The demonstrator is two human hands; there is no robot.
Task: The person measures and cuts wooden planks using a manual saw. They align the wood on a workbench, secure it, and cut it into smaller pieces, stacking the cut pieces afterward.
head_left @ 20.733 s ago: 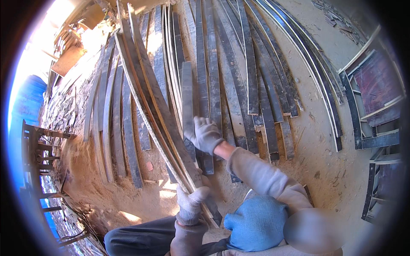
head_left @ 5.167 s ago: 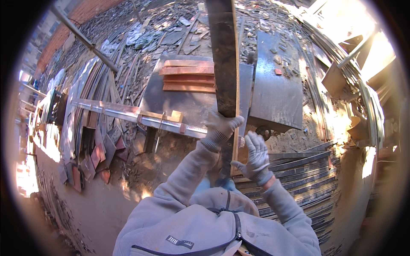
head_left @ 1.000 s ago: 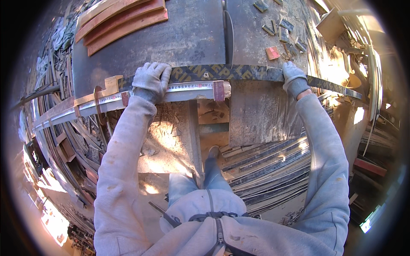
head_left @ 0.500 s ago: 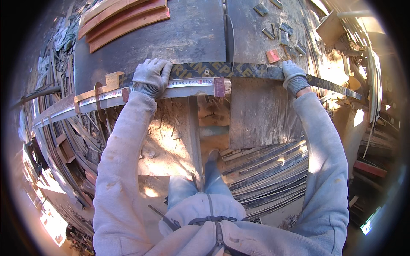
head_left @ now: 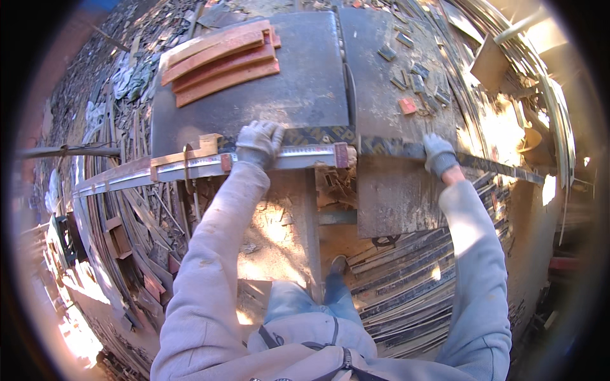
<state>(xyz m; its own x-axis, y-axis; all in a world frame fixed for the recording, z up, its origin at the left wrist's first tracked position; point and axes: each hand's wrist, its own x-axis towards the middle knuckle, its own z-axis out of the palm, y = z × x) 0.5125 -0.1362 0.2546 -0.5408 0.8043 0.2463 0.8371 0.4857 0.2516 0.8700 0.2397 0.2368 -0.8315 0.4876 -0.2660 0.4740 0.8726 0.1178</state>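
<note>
A long, thin dark plywood strip [head_left: 391, 146] with yellow lettering lies crosswise over the near part of the worktable. Near its left part, my gloved left hand [head_left: 259, 141] is closed over it, right behind a fence bar with a measuring tape [head_left: 311, 152]. My gloved right hand [head_left: 438, 154] grips the strip farther right, at the right panel's edge. Between the hands, a narrow slot with a thin, dark, blade-like edge [head_left: 351, 95] splits the tabletop. A pale notched wood piece [head_left: 185, 152] sits on the bar's left part. Both palms are hidden.
Reddish planks [head_left: 222, 66] are stacked on the left tabletop [head_left: 305, 76]. Small dark blocks and a red block [head_left: 407, 106] lie on the right panel. Stacked strips [head_left: 406, 279] fill the floor at my right; scrap wood [head_left: 140, 222] piles up at the left.
My view has tilted and shifted, so table, planks and blocks appear lower and farther right. Both hands stay on the strip; any small slide of it is hard to tell from the view's shift.
</note>
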